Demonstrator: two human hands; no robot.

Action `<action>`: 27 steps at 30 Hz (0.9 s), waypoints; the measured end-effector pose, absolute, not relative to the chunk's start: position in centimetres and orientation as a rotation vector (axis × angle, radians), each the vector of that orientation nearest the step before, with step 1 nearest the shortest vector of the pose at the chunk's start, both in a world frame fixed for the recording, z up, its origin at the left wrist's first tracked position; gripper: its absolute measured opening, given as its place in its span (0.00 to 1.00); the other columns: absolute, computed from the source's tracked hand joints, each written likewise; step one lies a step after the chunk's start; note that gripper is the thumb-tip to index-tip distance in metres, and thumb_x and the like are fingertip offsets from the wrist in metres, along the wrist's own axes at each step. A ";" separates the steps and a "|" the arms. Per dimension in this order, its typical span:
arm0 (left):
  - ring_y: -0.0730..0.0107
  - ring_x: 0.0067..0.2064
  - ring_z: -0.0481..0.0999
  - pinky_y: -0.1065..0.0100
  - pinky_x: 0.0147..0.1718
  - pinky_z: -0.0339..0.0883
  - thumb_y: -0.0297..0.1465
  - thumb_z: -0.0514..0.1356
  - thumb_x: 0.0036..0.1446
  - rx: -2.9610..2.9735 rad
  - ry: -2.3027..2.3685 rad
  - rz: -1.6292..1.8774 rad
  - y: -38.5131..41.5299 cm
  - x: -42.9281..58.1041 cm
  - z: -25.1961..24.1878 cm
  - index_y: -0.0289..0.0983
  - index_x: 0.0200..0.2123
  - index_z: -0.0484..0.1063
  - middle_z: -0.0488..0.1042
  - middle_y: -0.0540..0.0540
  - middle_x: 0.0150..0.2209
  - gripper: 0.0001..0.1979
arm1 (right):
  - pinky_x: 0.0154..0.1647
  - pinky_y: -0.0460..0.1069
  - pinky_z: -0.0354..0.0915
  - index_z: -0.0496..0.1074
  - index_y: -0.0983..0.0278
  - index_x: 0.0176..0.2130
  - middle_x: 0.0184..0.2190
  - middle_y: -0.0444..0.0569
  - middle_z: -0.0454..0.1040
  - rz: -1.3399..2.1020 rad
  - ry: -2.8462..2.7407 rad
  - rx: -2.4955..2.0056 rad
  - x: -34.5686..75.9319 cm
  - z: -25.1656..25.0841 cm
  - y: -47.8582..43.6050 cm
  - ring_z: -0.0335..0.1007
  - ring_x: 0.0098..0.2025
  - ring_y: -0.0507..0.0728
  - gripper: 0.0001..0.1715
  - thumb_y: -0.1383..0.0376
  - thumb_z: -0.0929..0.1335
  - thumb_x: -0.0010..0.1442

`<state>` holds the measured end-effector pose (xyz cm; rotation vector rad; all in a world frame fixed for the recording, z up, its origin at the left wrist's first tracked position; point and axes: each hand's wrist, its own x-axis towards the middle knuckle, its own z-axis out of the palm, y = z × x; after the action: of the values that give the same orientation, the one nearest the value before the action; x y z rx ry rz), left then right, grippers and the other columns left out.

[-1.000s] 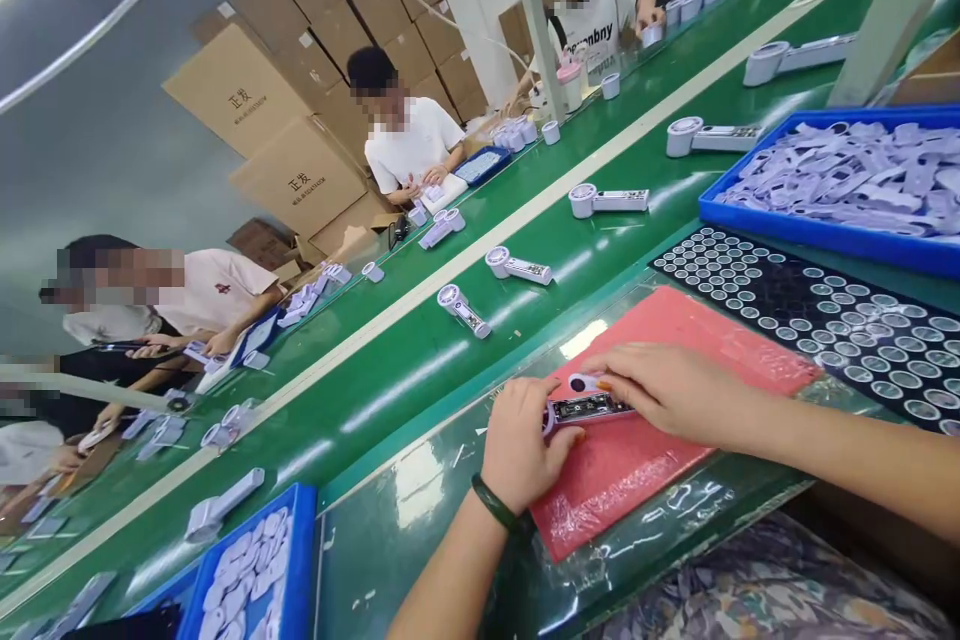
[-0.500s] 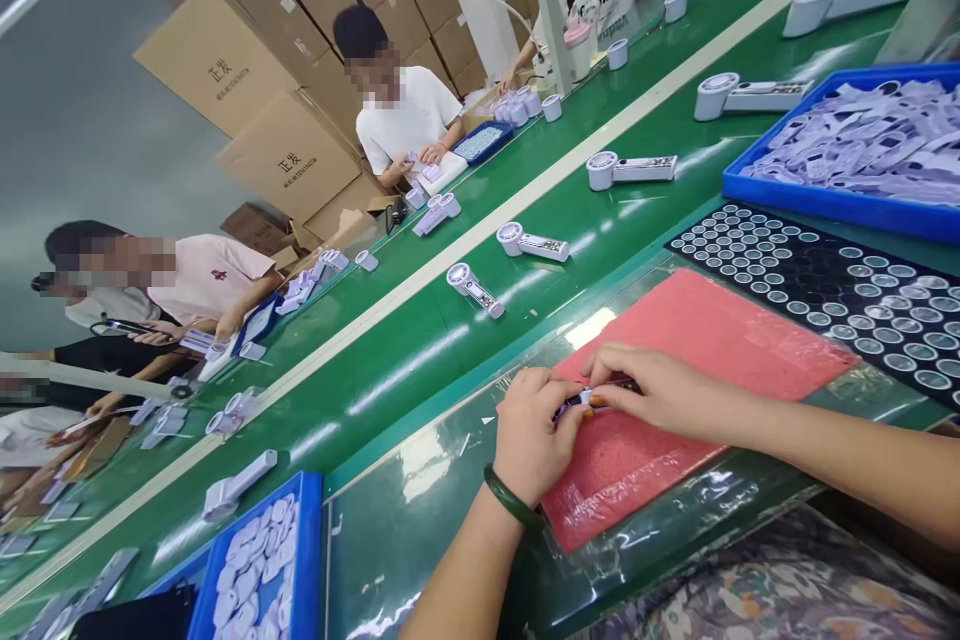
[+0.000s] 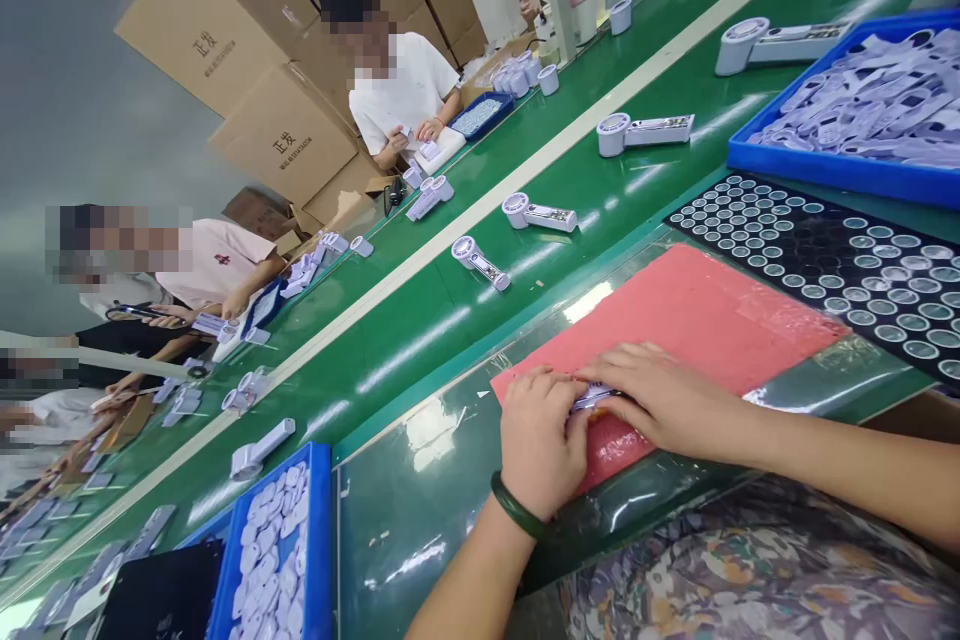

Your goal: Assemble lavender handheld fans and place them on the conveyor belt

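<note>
Over the red mat (image 3: 697,310), both hands grip one small pale purple fan part (image 3: 596,397), mostly covered by the fingers. My left hand (image 3: 541,435), with a dark green bangle at its wrist, is closed around its left end. From the right, my right hand (image 3: 671,405) curls over the other end, thumb below and fingers on top. On the green belt beyond lie pale purple handheld fan bodies, among them one fan body (image 3: 538,213) and another fan body (image 3: 480,263), with circuit boards showing in their handles.
At right, a blue tray (image 3: 840,177) holds a heap of pale purple casings, beside a black sheet (image 3: 810,255) bearing round clear discs. Another blue tray (image 3: 321,540) with small white pieces stands at left. Several co-workers, one in a white shirt (image 3: 412,80), sit across the belt (image 3: 420,340).
The hands have closed more fully over the fan part, and the right hand lies flatter across it. The red mat has shifted and turned slightly under them. The camera view has tilted a little.
</note>
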<state>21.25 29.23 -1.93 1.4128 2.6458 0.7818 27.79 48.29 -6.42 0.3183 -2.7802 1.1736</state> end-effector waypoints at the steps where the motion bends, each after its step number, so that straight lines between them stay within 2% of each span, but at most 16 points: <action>1: 0.61 0.52 0.73 0.49 0.61 0.67 0.27 0.62 0.63 1.425 2.642 0.761 29.3 21.0 -1.8 0.41 0.45 0.72 0.76 0.47 0.46 0.08 | 0.54 0.65 0.62 0.72 0.60 0.55 0.49 0.54 0.74 1.170 -2.796 0.323 27.6 -6.3 48.3 0.67 0.51 0.64 0.20 0.58 0.59 0.72; 4: 0.61 0.51 0.74 0.49 0.64 0.64 0.28 0.64 0.61 1.458 2.631 0.688 29.1 20.8 -1.4 0.42 0.47 0.71 0.76 0.48 0.46 0.11 | 0.55 0.65 0.64 0.73 0.61 0.55 0.51 0.55 0.74 1.217 -2.812 0.356 27.6 -6.0 48.8 0.68 0.52 0.65 0.20 0.57 0.61 0.70; 8: 0.45 0.59 0.66 0.39 0.62 0.62 0.29 0.68 0.55 1.441 2.741 0.473 29.1 21.6 -0.8 0.42 0.50 0.70 0.72 0.42 0.52 0.20 | 0.63 0.63 0.62 0.66 0.61 0.64 0.62 0.54 0.66 1.313 -2.714 0.378 28.4 -6.1 50.5 0.61 0.64 0.64 0.27 0.54 0.61 0.71; 10: 0.43 0.57 0.67 0.39 0.58 0.65 0.28 0.64 0.57 1.471 2.767 0.221 29.1 21.3 -0.4 0.41 0.48 0.71 0.71 0.40 0.50 0.15 | 0.64 0.63 0.62 0.65 0.61 0.64 0.64 0.53 0.65 1.233 -2.681 0.291 28.8 -6.3 52.5 0.60 0.65 0.64 0.28 0.52 0.60 0.71; 12: 0.47 0.55 0.70 0.41 0.57 0.66 0.25 0.57 0.58 1.528 2.741 -0.055 28.8 19.6 0.3 0.41 0.46 0.72 0.73 0.40 0.48 0.13 | 0.63 0.65 0.63 0.67 0.60 0.62 0.62 0.53 0.66 1.074 -2.663 0.171 29.1 -6.6 55.4 0.62 0.64 0.65 0.27 0.51 0.60 0.71; 14: 0.48 0.58 0.68 0.42 0.60 0.63 0.21 0.53 0.57 1.526 2.783 -0.308 27.8 16.2 1.4 0.40 0.45 0.74 0.74 0.41 0.48 0.16 | 0.61 0.65 0.65 0.70 0.59 0.60 0.61 0.52 0.68 0.896 -2.643 0.049 29.3 -6.6 59.1 0.64 0.62 0.65 0.25 0.52 0.61 0.70; 16: 0.47 0.65 0.62 0.39 0.63 0.58 0.18 0.50 0.57 1.415 2.940 -0.584 26.1 11.1 2.4 0.38 0.46 0.76 0.74 0.41 0.50 0.20 | 0.59 0.65 0.66 0.71 0.60 0.58 0.59 0.53 0.70 0.722 -2.629 -0.083 29.2 -6.3 63.1 0.65 0.61 0.65 0.24 0.53 0.61 0.70; 19: 0.42 0.69 0.55 0.36 0.61 0.56 0.20 0.45 0.64 1.163 3.130 -0.918 23.4 2.3 3.0 0.37 0.48 0.78 0.68 0.36 0.60 0.23 | 0.56 0.65 0.67 0.73 0.63 0.56 0.54 0.57 0.73 0.489 -2.621 -0.305 28.3 -5.2 68.7 0.68 0.56 0.67 0.25 0.54 0.61 0.69; 21: 0.43 0.67 0.59 0.38 0.58 0.62 0.22 0.41 0.68 0.918 3.173 -0.927 22.1 -2.6 2.4 0.42 0.51 0.78 0.67 0.37 0.61 0.27 | 0.54 0.64 0.66 0.75 0.66 0.54 0.50 0.58 0.75 0.377 -2.619 -0.470 27.4 -4.1 71.9 0.70 0.52 0.67 0.24 0.56 0.62 0.68; 23: 0.51 0.63 0.67 0.47 0.57 0.66 0.21 0.40 0.68 0.770 3.164 -0.789 21.2 -5.7 1.1 0.45 0.56 0.75 0.66 0.37 0.62 0.29 | 0.54 0.61 0.64 0.77 0.68 0.52 0.48 0.59 0.76 0.314 -2.600 -0.595 26.3 -2.7 74.5 0.69 0.52 0.66 0.23 0.59 0.60 0.70; 25: 0.59 0.60 0.71 0.56 0.59 0.67 0.19 0.42 0.66 0.759 3.143 -0.621 20.6 -6.2 -0.4 0.44 0.61 0.71 0.62 0.36 0.65 0.29 | 0.55 0.58 0.63 0.78 0.68 0.48 0.46 0.58 0.76 0.306 -2.571 -0.642 24.9 -1.4 75.8 0.70 0.51 0.62 0.23 0.59 0.60 0.71; 27: 0.62 0.60 0.71 0.60 0.58 0.68 0.18 0.45 0.64 0.824 3.111 -0.480 19.5 -4.3 -1.3 0.45 0.65 0.66 0.57 0.37 0.68 0.31 | 0.52 0.55 0.65 0.78 0.67 0.42 0.40 0.54 0.77 0.361 -2.530 -0.620 22.6 -0.7 75.5 0.72 0.45 0.57 0.20 0.56 0.63 0.71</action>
<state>-4.26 19.53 -1.30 0.8241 3.1113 -0.4803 22.61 75.46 -0.74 -0.6196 -2.5295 0.3606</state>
